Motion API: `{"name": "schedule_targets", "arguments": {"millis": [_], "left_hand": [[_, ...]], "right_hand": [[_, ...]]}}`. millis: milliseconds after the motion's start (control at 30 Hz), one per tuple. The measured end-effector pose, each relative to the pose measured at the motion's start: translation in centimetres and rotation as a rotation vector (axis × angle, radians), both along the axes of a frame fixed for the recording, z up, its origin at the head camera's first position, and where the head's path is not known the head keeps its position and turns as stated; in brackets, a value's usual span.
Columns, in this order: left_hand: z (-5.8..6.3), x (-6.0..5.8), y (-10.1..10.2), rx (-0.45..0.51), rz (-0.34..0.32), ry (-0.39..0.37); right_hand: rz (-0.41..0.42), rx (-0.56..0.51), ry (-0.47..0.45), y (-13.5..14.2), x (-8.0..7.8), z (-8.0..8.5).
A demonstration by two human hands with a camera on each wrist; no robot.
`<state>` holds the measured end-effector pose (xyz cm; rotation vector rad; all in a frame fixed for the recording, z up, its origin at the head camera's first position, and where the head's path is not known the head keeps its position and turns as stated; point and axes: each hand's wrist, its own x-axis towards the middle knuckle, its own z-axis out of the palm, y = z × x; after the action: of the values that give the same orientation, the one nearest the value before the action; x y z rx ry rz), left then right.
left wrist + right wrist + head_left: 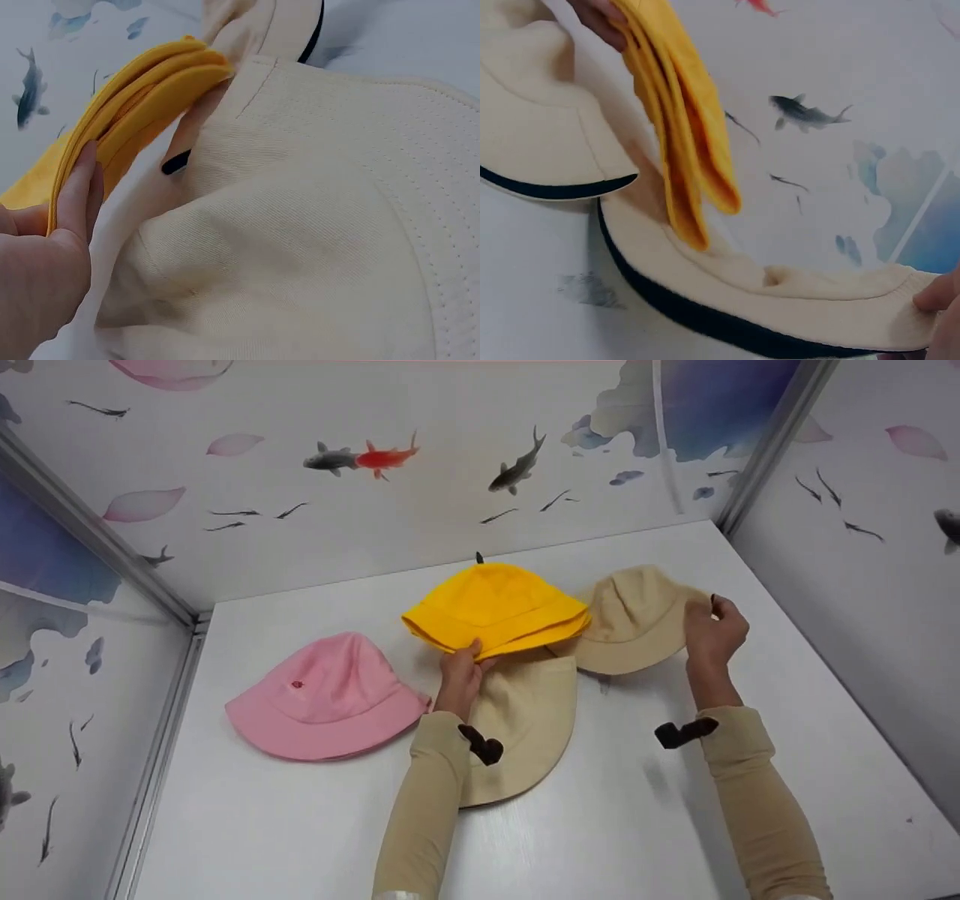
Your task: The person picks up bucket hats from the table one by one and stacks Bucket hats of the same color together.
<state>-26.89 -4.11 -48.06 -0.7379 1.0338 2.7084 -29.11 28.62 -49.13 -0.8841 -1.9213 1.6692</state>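
Note:
A yellow bucket hat (495, 596) is pinched at its front brim by my left hand (459, 682), thumb on top. Several folded brim layers of it show in the left wrist view. My right hand (718, 636) pinches the right end of the brim of a beige bucket hat (634, 611) at the back right. That hat's dark brim underside (697, 322) shows in the right wrist view. The yellow brim overlaps its left end. Below my left hand lies a second beige hat (529, 727), partly hidden by my left wrist.
To the left, a pink bucket hat (330, 701) with a small red mark lies on the white table (600, 825). Walls printed with fish and petals (450, 510) enclose the table at the back and both sides.

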Motion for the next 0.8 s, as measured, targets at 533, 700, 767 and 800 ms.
{"name": "schedule_targets", "arguments": {"millis": [533, 700, 767, 800], "left_hand": [[-6.2, -5.2, 0.0, -0.354, -0.160, -0.005], [-6.4, -4.9, -0.4, -0.376, -0.184, -0.047], [-6.5, -4.8, -0.4, -0.394, -0.215, -0.046], [-6.5, -4.7, -0.4, -0.411, -0.229, -0.045]], "right_hand": [[-0.087, 0.032, 0.448, -2.5, 2.4, 5.6], [-0.121, 0.131, 0.569, -2.7, 2.7, 6.7], [-0.121, 0.125, 0.587, -2.7, 2.6, 6.9], [-0.121, 0.113, 0.589, -2.7, 2.5, 7.0]]}}
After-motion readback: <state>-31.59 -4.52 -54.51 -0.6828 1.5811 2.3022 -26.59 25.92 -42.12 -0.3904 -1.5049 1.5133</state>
